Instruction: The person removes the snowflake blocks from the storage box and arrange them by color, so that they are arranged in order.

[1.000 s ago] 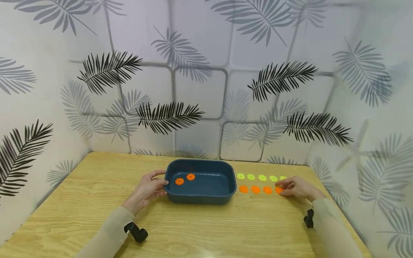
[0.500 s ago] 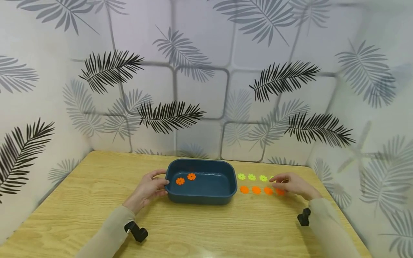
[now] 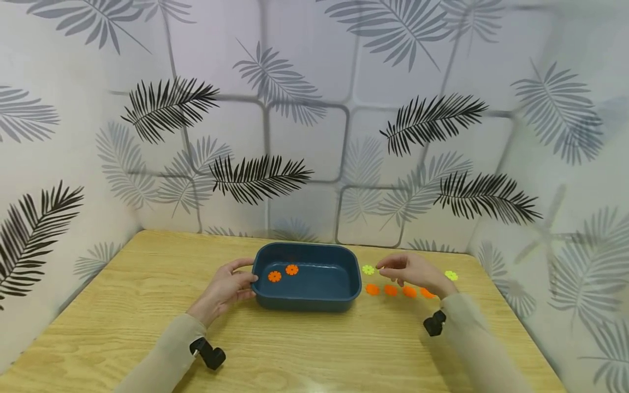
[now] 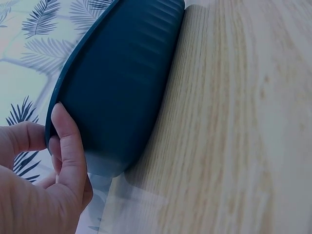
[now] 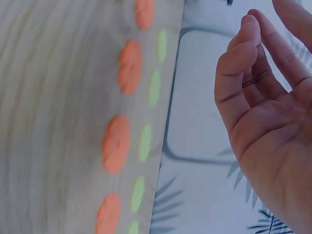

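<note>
A dark blue oblong tub [image 3: 309, 303] stands mid-table with two orange flower-shaped discs [image 3: 274, 277] inside, toward its left end. My left hand [image 3: 228, 286] grips the tub's left rim; the left wrist view shows the thumb and fingers [image 4: 70, 151] on either side of the wall. Over the rows of discs to the tub's right is my right hand [image 3: 413, 271], fingers bent and tips close together. Whether a disc sits between those fingertips cannot be made out. Beneath it lie a row of orange discs [image 5: 116, 144] and a row of yellow-green discs [image 5: 145, 141].
The wooden table [image 3: 304, 349] runs back to a wall [image 3: 304, 136] with a leaf pattern. One yellow-green disc [image 3: 451, 275] lies beyond my right wrist. Each wrist carries a small black device [image 3: 210, 353].
My right hand has moved left along the rows of discs toward the tub, uncovering a yellow-green disc on the right. The left hand and the tub have stayed in place.
</note>
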The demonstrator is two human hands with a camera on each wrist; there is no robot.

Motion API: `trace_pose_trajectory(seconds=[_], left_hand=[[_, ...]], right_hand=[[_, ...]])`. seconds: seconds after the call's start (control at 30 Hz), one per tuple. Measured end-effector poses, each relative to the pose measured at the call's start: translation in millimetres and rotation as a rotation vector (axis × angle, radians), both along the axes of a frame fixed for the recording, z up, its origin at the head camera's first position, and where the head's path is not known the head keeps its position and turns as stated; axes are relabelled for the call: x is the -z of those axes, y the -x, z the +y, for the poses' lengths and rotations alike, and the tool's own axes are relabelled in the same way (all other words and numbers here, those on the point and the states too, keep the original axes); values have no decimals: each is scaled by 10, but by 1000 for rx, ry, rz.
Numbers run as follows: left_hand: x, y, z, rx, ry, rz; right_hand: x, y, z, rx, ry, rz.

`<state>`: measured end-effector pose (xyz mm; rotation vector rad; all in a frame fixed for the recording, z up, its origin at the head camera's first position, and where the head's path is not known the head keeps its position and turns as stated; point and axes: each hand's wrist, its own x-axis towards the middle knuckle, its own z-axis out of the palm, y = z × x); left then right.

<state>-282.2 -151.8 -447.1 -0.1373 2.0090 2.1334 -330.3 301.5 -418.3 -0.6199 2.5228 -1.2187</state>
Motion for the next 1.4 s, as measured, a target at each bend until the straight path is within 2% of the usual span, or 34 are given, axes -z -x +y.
trace_pose_trajectory(seconds=[0.2,0.47,0.63,0.77,1.0,1.2,1.4], left_hand=[[20,10,11,-4,5,-2],[27,22,19,-4,-1,4],[36,15,7,-1,-14,3],[31,11,-2,4,-22,8],[46,7,4,-4,-16,1],[64,39,-3,1,-27,12],[60,10,14,1,-22,14]], right_hand=[[-52,2,-293,-46,47,8],[-89,2,-682,-14,95,13],[-103,23,-985,-60,140,41],[-94,49,-1203,-121,107,68],[-30,53,-1468,-161,63,31],[26,88,-1661,-147,-1,22],[139,120,-1800,-146,-47,5]])
